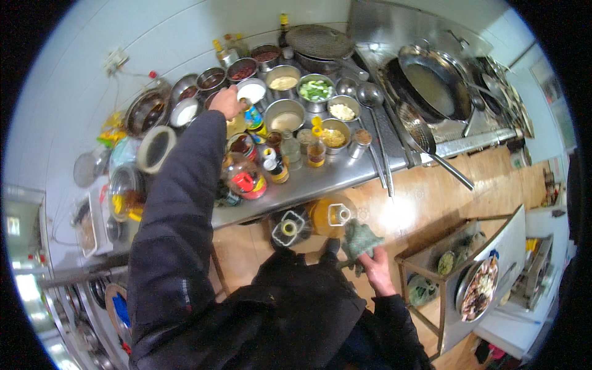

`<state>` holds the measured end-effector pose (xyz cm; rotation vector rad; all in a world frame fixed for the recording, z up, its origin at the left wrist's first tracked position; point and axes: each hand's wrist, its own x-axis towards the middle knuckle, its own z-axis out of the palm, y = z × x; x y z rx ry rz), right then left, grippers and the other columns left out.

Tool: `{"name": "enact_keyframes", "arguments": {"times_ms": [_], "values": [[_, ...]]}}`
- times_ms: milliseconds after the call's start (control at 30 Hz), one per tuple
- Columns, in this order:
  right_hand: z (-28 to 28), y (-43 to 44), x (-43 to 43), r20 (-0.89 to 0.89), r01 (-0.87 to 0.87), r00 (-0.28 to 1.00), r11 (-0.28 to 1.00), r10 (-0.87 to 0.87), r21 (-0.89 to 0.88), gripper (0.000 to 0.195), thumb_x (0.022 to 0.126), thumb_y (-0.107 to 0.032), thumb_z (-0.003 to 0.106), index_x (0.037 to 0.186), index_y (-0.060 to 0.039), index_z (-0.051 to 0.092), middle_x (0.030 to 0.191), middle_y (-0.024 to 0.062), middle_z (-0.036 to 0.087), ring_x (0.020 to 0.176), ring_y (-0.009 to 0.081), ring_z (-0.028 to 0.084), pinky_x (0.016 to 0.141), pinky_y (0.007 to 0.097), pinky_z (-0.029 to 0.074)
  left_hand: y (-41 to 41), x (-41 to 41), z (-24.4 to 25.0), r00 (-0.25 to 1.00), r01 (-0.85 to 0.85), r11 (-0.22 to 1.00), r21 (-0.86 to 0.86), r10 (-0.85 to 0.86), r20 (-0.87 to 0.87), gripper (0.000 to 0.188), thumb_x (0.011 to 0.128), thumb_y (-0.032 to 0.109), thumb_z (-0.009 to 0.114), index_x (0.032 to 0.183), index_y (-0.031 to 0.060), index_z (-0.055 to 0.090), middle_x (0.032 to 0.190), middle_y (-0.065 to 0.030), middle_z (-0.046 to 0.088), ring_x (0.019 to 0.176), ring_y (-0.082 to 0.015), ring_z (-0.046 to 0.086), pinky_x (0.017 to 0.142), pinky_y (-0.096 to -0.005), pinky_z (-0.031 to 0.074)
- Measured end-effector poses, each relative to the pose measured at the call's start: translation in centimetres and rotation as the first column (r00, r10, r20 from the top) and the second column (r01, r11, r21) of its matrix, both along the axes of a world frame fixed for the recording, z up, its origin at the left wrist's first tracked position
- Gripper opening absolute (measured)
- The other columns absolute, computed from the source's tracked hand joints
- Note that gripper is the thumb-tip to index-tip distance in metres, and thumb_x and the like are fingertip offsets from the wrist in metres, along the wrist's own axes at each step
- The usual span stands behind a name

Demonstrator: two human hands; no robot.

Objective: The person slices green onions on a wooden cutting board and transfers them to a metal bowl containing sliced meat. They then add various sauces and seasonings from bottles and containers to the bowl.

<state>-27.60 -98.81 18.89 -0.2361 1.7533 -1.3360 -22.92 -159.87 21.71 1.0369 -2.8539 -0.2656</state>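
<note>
My left hand (225, 104) reaches over the steel counter (305, 189) with curled fingers, among the seasoning containers. Right by its fingertips stands a blue and yellow can (253, 118); whether the fingers grip anything is hidden. Just beyond is a steel pot of white powder or granules (252, 89), and to the left a smaller bowl of white seasoning (184, 113). Low on the right, my right hand (377, 268) clutches a crumpled green cloth (361, 241) in front of my body, over the tiled floor.
A wok (434, 85) rests on the stove, with a perforated skimmer (413, 122) at its edge. Chopped scallions (316, 90) fill one pot. Large oil jugs (329, 216) stand on the floor by the counter. A plate of sliced food (479, 289) sits on a side table at right.
</note>
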Motion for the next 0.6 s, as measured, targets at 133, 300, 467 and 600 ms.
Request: {"name": "enact_keyframes", "arguments": {"times_ms": [133, 300, 467, 600], "values": [[-0.9, 4.2, 0.9, -0.062, 0.258, 0.962, 0.962, -0.264, -0.087, 0.035, 0.098, -0.012, 0.067, 0.131, 0.0010, 0.063, 0.109, 0.0053, 0.072, 0.095, 0.0137, 0.065, 0.084, 0.0300, 0.053, -1.8, -2.3, -3.7, 0.999, 0.033, 0.991, 0.128, -0.030, -0.029, 0.039, 0.079, 0.025, 0.081, 0.104, -0.0017, 0.067, 0.097, -0.0259, 0.071, 0.100, -0.0431, 0.068, 0.089, -0.0509, 0.054], [-2.2, 7.2, -0.1, 0.121, 0.388, 0.915, 0.922, -0.385, -0.001, 0.022, 0.098, -0.010, 0.065, 0.118, -0.0027, 0.065, 0.095, 0.0015, 0.069, 0.068, 0.0102, 0.059, 0.057, 0.0275, 0.047, -2.1, -2.6, -4.5, 0.997, 0.023, 0.970, 0.242, -0.004, -0.080, 0.034, 0.079, 0.017, 0.084, 0.093, -0.0023, 0.059, 0.077, -0.0135, 0.066, 0.058, -0.0239, 0.067, 0.051, -0.0392, 0.054], [-1.1, 6.6, -3.7, 0.134, 0.209, 0.969, 0.978, -0.209, 0.013, 0.026, 0.098, -0.010, 0.065, 0.122, -0.0021, 0.065, 0.104, 0.0051, 0.070, 0.080, 0.0141, 0.064, 0.069, 0.0294, 0.052, 1.1, -1.9, -0.3, 0.987, 0.053, 0.998, 0.015, -0.050, -0.154, 0.033, 0.075, 0.022, 0.084, 0.088, -0.0002, 0.063, 0.083, -0.0187, 0.069, 0.079, -0.0349, 0.069, 0.071, -0.0445, 0.054], [-2.9, 5.3, -7.2, 0.058, 0.002, 0.998, 0.977, 0.011, -0.212, 0.041, 0.099, -0.017, 0.065, 0.136, -0.0011, 0.059, 0.125, 0.0098, 0.066, 0.111, 0.0196, 0.061, 0.095, 0.0332, 0.049, 8.4, -2.3, 11.5, 0.960, 0.167, 0.978, -0.121, -0.190, -0.206, 0.033, 0.076, 0.019, 0.082, 0.095, -0.0007, 0.064, 0.091, -0.0213, 0.068, 0.084, -0.0396, 0.067, 0.074, -0.0469, 0.053]]}}
